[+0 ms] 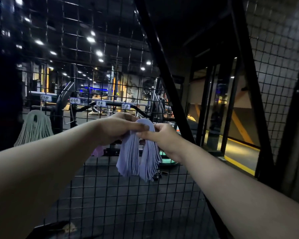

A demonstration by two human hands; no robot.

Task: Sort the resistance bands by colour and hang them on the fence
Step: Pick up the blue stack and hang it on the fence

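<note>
A dim gym lay behind the wire fence (110, 187). In front of it, our left hand (116, 128) and right hand (160, 135) both pinched the lilac bands (138, 157) at their fold. Green bands (35, 126) hung at nine o'clock. We judged that a loosened pinch could spill loops before hooking.

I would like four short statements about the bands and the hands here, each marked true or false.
1. The left hand and the right hand both grip the lilac bands. True.
2. The green bands hang to the right of them. False: to the left, on the fence.
3. White labels sit on the fence above the hands. True.
4. The lilac bands lie on the floor. False: the hands hold them up.
</note>
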